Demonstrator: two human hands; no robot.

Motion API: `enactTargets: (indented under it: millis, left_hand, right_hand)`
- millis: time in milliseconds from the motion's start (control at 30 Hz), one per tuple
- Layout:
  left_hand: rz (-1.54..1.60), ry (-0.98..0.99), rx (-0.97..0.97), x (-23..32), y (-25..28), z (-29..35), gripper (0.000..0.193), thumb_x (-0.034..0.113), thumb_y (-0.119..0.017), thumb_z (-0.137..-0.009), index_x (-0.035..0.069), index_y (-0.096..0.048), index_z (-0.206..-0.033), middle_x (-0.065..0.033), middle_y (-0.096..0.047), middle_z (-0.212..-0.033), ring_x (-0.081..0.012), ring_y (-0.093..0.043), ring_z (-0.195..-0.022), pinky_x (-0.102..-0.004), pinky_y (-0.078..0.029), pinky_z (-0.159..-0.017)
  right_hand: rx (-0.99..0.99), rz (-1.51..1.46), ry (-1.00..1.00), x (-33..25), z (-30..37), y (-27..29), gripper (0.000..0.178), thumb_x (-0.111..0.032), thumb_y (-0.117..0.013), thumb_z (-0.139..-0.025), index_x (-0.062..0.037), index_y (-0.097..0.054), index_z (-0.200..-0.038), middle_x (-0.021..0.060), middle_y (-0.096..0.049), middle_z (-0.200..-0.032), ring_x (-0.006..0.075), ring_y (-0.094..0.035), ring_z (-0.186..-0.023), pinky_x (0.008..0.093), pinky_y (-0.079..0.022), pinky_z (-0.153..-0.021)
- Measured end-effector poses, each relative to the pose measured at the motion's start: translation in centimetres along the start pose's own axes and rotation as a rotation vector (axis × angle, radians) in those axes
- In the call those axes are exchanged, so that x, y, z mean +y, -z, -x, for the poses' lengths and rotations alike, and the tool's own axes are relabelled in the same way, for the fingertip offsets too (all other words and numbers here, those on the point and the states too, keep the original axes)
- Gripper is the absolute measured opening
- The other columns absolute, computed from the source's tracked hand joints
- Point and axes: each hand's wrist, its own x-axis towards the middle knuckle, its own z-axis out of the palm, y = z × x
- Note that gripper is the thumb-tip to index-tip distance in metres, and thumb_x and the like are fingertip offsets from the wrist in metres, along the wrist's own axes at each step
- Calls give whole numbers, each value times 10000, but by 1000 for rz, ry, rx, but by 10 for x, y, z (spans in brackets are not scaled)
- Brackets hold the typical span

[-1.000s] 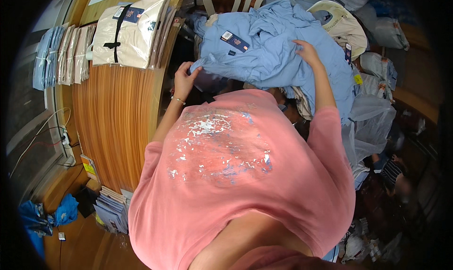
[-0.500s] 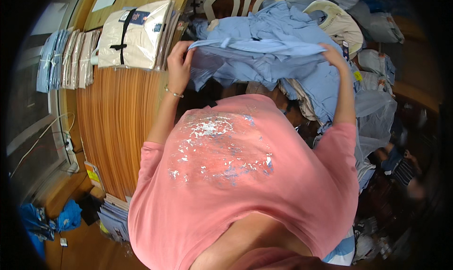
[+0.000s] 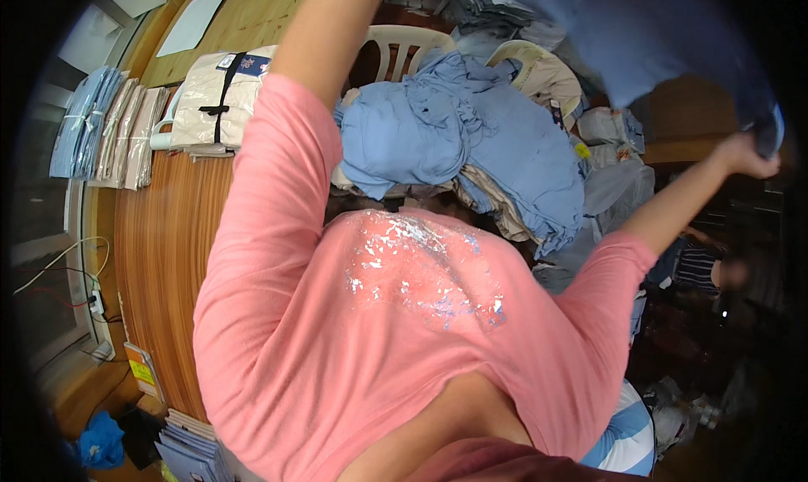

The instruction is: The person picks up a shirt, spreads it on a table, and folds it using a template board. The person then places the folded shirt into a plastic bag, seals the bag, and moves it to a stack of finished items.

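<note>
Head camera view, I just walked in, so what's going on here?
A person in a pink top has both arms raised. Their right hand grips the edge of a blue cloth held up at the upper right; the left hand is past the top edge, so its grip can't be seen. Below, a rumpled heap of blue clothes lies in front of a pale chair. To the left, a wrapped cream bundle sits on a wooden table.

This looks like a garment workroom: heaped blue clothes (image 3: 412, 128), bagged folded garments (image 3: 198, 90).
</note>
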Motion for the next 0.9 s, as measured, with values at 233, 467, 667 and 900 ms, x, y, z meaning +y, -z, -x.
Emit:
enactTargets:
  millis: [233, 467, 667, 900]
  left_hand:
    - [179, 396, -1985, 25, 127, 401, 245, 185, -423, -893, -23, -548, -853, -247, -590, -812, -392, -586, -773, -429, -455, -666]
    - [324, 1101, -1588, 63, 223, 234, 366, 312, -504, -877, -40, -572, -951, -253, -612, -825, -331, -620, -777, -387, -478, -724]
    - [191, 1130, -913, 88, 250, 64, 145, 86, -660, -777, -7, -601, -872, -22, -558, -746, -78, -485, -706, -237, -404, -620]
    - [-407, 813, -423, 134, 312, 1, 77, -28, -562, -805, -26, -627, -847, -60, -581, -748, -105, -506, -642, -229, -387, -555]
  right_hand:
    - [-2463, 73, -366, 22, 530, 217, 515, -289, -718, -670, -17, -563, -1080, 95, -607, -890, 221, -575, -769, 331, -469, -724]
    - [-1988, -97, -344, -77, 398, 154, 379, -408, -617, -821, -75, -664, -996, 148, -621, -884, 227, -587, -786, 359, -469, -709]
    - [-1013, -495, -679, -67, 195, 41, 246, -167, -570, -880, 17, -602, -1040, 77, -596, -1009, 169, -539, -954, 273, -394, -874]
    - [-920, -1270, -770, -131, 116, -68, 208, -19, -611, -794, -1, -590, -1001, 16, -562, -984, 118, -502, -951, 223, -354, -879]
